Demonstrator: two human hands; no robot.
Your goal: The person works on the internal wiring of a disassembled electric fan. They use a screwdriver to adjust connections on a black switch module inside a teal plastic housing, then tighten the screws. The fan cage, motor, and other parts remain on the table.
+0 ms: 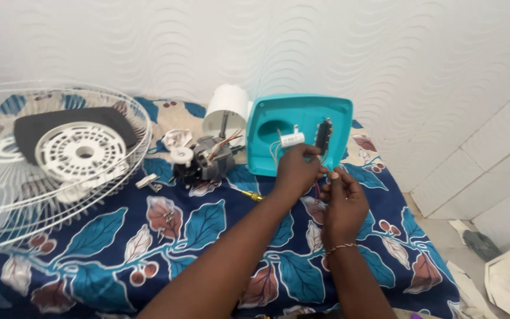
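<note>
A turquoise plastic fan housing stands open-side toward me on a blue leaf-patterned cloth. Inside it sit a white capacitor and a dark switch block with wires. My left hand reaches up to the housing's lower edge, fingers pinched on the wires by the capacitor. My right hand, with a thin bracelet at the wrist, is just below and right of it, fingertips pinching thin wires that run down from the switch block.
A fan motor with a white cap lies left of the housing. A white wire fan guard leans at far left. Loose screws and a brass-tipped screwdriver lie on the cloth. Paper scraps cover the floor at right.
</note>
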